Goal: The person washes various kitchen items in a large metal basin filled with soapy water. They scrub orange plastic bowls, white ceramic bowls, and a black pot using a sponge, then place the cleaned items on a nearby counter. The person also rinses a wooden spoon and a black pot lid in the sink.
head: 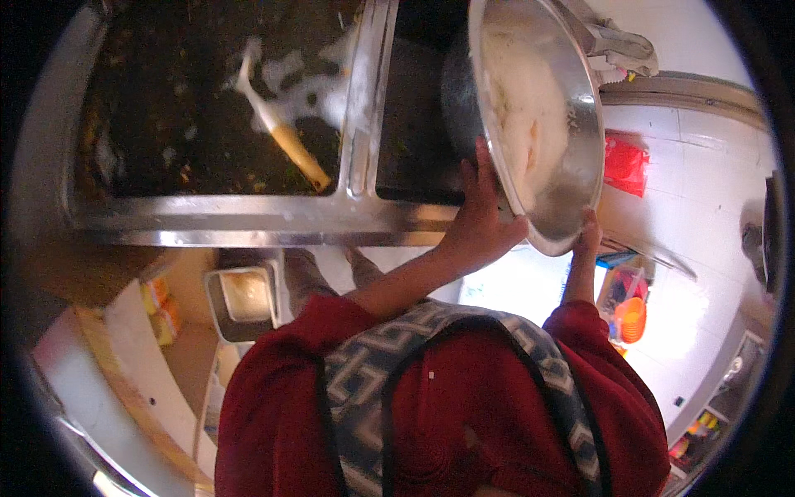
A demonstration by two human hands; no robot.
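Observation:
A large stainless steel bowl (581, 143) is tilted over the right end of a two-part steel sink (261, 214). Whitish matter (525, 99), which I cannot identify, covers much of its inside. My left hand (484, 214) supports the bowl from its near left side, fingers spread against the outer wall. At the near right rim, my right hand (587, 233) grips the edge, partly hidden by the bowl. In the left basin, a tool with a wooden handle (301, 158) and a bent white end lies among foam patches (310, 93) on a dark surface.
A grey cloth (621, 50) lies beyond the bowl at the right. Farther right are a red plastic bag (626, 164) and an orange container (631, 320). Below the sink's front edge stands a grey bin (239, 326) on the left.

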